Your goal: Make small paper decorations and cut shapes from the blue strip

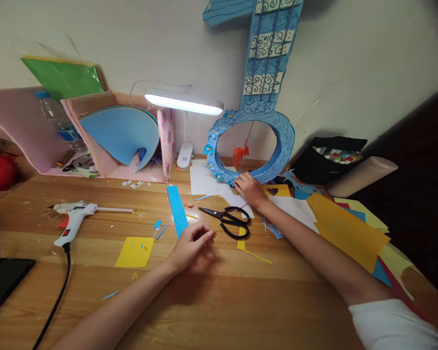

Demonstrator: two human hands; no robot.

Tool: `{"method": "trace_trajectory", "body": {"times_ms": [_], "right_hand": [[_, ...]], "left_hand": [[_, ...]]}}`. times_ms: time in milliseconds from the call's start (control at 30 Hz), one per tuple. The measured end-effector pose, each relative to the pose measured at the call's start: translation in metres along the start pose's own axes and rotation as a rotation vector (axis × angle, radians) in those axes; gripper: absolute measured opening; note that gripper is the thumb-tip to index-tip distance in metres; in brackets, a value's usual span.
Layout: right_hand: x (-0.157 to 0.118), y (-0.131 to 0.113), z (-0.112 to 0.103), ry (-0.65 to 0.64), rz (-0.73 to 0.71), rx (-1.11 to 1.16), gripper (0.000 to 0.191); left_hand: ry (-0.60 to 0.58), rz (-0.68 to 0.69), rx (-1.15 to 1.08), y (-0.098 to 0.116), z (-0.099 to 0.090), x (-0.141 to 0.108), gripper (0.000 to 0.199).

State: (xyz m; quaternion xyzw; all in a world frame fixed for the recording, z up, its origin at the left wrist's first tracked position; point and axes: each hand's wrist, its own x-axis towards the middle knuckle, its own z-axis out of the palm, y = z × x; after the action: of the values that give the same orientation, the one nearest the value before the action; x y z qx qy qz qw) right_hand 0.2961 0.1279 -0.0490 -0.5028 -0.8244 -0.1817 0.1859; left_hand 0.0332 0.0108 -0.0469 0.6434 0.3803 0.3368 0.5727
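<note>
My left hand point(193, 245) hovers low over the table, its fingers curled and thumb pressed toward the fingertips. A tiny orange-brown bit point(215, 234) shows at the fingertips, too small to name. My right hand point(251, 190) reaches to the lower front rim of a blue guitar-shaped craft point(285, 138), fingers bent together; what they grip is hidden. Blue paper flowers point(213, 132) line the ring's left side. Black-handled scissors point(228, 216) lie between my hands. A blue paper strip point(177, 210) with drawn loops extends behind my left hand.
A white glue gun point(75, 218) with its cord lies at left, near a yellow paper square point(134, 252). Behind are a pink organizer point(111, 167) and a lit desk lamp point(184, 103). Coloured sheets point(345, 228), a black bag point(316, 167) and a pale roll point(365, 176) sit at right.
</note>
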Motion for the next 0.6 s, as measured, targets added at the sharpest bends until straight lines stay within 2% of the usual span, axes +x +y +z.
{"method": "trace_trajectory", "body": {"times_ms": [167,300,467,600], "right_hand": [[-0.002,0.001,0.001,0.047,0.01,0.05,0.023],[-0.003,0.002,-0.005,0.139,0.088,0.101,0.021],[-0.009,0.001,-0.025,0.252,0.229,0.152,0.02],[-0.02,-0.002,-0.047,0.245,0.244,0.184,0.017]], "left_hand": [[0.004,0.0,0.009,0.002,0.0,0.001,0.024],[0.003,0.002,0.003,0.001,-0.001,0.001,0.025],[0.021,-0.004,-0.061,0.001,0.0,0.0,0.024],[0.03,-0.015,-0.091,0.001,-0.001,0.001,0.022]]}}
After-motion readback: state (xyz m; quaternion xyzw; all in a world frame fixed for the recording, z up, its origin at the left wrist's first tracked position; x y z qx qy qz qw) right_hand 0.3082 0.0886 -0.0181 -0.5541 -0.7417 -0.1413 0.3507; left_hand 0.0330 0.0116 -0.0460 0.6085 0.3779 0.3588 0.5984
